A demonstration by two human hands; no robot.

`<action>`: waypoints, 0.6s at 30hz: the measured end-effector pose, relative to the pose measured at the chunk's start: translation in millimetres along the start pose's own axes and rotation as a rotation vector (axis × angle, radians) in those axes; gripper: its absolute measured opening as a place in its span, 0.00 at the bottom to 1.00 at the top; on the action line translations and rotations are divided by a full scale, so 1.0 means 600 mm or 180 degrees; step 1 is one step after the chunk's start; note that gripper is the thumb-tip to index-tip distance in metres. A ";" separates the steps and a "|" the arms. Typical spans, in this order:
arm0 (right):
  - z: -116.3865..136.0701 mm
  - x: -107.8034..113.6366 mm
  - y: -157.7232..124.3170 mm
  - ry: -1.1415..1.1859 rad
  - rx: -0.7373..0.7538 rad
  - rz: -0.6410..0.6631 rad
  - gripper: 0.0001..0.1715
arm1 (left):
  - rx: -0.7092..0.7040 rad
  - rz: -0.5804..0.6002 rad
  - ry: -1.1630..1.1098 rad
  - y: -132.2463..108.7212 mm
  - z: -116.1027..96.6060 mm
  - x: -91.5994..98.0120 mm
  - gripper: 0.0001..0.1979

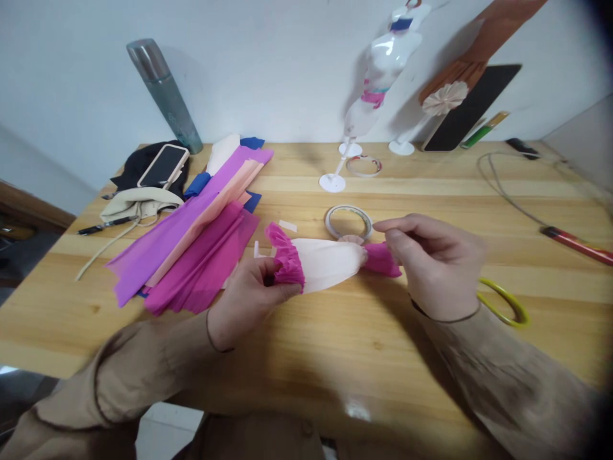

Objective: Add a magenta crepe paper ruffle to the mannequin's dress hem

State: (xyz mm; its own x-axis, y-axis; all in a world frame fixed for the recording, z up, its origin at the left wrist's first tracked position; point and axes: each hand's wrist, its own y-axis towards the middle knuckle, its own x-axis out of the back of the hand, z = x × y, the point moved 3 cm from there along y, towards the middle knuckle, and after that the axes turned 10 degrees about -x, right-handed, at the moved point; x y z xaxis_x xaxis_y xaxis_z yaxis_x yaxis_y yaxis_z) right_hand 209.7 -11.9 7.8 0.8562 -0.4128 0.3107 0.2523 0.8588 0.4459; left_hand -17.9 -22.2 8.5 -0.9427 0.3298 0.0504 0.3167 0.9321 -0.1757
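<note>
I hold a small crepe-paper dress (325,262) just above a wooden table (306,358): a cream cone-shaped skirt with a magenta ruffle at its wide end and a magenta top at its narrow end. My left hand (249,300) is closed on the ruffled hem. My right hand (431,262) pinches the magenta top between thumb and fingers. A roll of clear tape (348,222) lies flat right behind the dress.
A stack of pink, purple and blue crepe sheets (191,236) lies to the left. A phone (164,165), dark cloth, pen (106,225) and metal bottle (165,92) sit far left. Mannequin stands (378,76), another tape ring (364,166), a cable and yellow-handled scissors (505,303) are on the right.
</note>
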 end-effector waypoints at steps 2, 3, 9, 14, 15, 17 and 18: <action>-0.004 -0.008 0.001 -0.0038 0.0094 0.0342 0.08 | -0.0041 0.0035 -0.0011 0.001 -0.002 0.001 0.07; -0.004 -0.012 0.000 -0.0147 0.0220 0.0540 0.07 | -0.0078 0.0059 -0.0038 0.002 -0.003 0.001 0.07; -0.008 -0.017 0.004 -0.0583 0.0629 0.0798 0.07 | -0.0323 0.0082 0.0097 0.004 -0.010 0.010 0.06; -0.004 -0.005 0.013 -0.0596 0.0476 0.0556 0.07 | -0.0406 0.0110 0.0151 0.001 -0.017 0.015 0.04; -0.003 -0.004 0.014 -0.0575 0.0476 0.0553 0.07 | -0.0354 0.0138 0.0154 0.001 -0.019 0.014 0.04; 0.001 -0.005 0.013 -0.0555 0.0527 0.0571 0.08 | -0.0211 0.0182 0.0201 0.000 -0.021 0.012 0.05; 0.004 -0.007 0.012 -0.0565 0.0563 0.0578 0.08 | -0.0144 0.0191 0.0242 0.000 -0.021 0.010 0.07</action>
State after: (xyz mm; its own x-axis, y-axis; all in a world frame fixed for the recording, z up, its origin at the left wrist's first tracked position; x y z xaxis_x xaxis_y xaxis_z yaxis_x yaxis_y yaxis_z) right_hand 207.1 -5.0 11.4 0.7840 -0.3173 0.5335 0.0066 0.8637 0.5040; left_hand -22.3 -18.5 21.2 -0.9118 0.3940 0.1161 0.3783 0.9156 -0.1362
